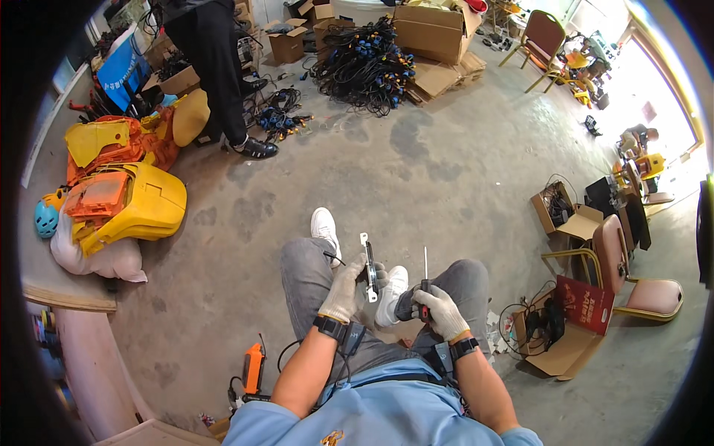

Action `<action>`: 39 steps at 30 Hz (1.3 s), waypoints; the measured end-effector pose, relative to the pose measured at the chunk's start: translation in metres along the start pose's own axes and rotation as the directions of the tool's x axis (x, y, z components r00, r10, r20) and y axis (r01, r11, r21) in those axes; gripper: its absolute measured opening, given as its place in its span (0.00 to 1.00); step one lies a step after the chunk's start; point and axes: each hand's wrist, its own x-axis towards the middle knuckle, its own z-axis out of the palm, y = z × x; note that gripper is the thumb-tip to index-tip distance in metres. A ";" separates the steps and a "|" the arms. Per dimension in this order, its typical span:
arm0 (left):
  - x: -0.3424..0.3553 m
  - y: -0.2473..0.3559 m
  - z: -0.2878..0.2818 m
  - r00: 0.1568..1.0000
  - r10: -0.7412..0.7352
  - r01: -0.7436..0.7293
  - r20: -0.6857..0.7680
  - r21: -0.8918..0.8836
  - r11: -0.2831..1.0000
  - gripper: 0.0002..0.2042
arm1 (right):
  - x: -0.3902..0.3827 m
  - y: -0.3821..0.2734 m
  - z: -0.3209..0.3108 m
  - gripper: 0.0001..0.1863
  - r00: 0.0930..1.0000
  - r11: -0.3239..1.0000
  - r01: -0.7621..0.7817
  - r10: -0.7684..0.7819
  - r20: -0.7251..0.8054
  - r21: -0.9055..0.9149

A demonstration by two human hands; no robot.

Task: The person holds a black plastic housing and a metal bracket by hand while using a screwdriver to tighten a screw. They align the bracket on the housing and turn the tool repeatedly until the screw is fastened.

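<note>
Left hand (343, 288), gloved, is gripping a slim dark part (370, 267) with white tabs at both ends. Thumb side is showing on the near face, fingertips are poking out on the far side. The part is standing roughly lengthwise in view, above the floor and between the knees.

Right hand (446, 314), also gloved, is closing around the handle of a screwdriver (425, 285). Its shaft is pointing away from the wearer, tip sitting apart from the dark part. A black wrist strap (464, 347) is wrapping the right wrist; another (330, 327) is wrapping the left one.

White shoes (323, 224) are showing past the hands, gray trousers (303, 271) on both sides.

Around: an orange device (253, 369) is lying at lower left on the floor. Yellow and orange plastic shells (149, 204) are piling up at left, with a blue helmet (46, 217) and a pale sack (100, 259) just beside. A person in dark trousers (212, 70) is standing behind them. A big heap of black cables (364, 70) is sitting ahead, next to a cardboard box (425, 33). At right, a red box (587, 305) is leaning by a pink-padded chair (611, 256).
</note>
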 end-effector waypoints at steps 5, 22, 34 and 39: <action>0.003 -0.001 0.002 1.000 0.013 -0.013 0.003 0.003 1.000 0.18 | -0.001 -0.004 0.000 0.14 1.000 0.996 -0.022 0.024 -0.019 0.090; 0.011 -0.008 0.010 0.999 0.005 -0.008 0.040 0.072 0.997 0.19 | -0.016 -0.019 -0.002 0.17 1.000 0.999 -0.010 0.008 -0.027 -0.051; 0.018 -0.007 0.003 0.989 -0.144 0.145 -0.017 0.132 0.981 0.22 | -0.008 -0.036 -0.025 0.35 0.986 0.873 0.141 -0.166 -0.013 -0.466; 0.019 -0.010 -0.007 0.991 -0.120 0.127 -0.056 0.142 0.982 0.25 | 0.004 -0.053 -0.027 0.32 0.982 0.917 0.128 -0.170 -0.080 -0.379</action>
